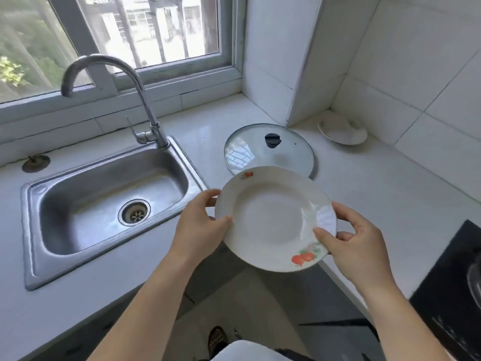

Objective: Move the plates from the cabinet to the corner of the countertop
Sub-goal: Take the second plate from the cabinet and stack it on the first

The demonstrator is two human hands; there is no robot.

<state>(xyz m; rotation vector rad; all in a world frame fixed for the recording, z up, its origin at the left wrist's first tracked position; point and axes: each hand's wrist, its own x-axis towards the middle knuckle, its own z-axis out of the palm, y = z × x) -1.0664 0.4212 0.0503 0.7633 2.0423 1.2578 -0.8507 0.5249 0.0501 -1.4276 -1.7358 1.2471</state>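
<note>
White plate [273, 217] with red fruit prints on the rim, held in the air over the front edge of the countertop [377, 183], tilted a bit toward the person. Left hand [200, 225] pinches the left rim, thumb on top, fingers curled under. Right hand [356, 238] pinches the right rim the same way, thumb on the upper face, fingers wrapped behind. Both grips look firm.

Step in hand: carrying, mid-transfer. A second plate [342, 131] already sits in the far corner against the tiled wall, so likely partway through the task.

Just beyond the held plate lies a glass pot lid [270, 152], flat on the counter, between plate and corner. Next move probably needs lifting over or around that lid, then lowering onto the corner plate, rims aligned.

Sink [109, 204] and faucet [140, 100] to the left, black stove [453, 282] at the right edge. Cabinet not in view.
</note>
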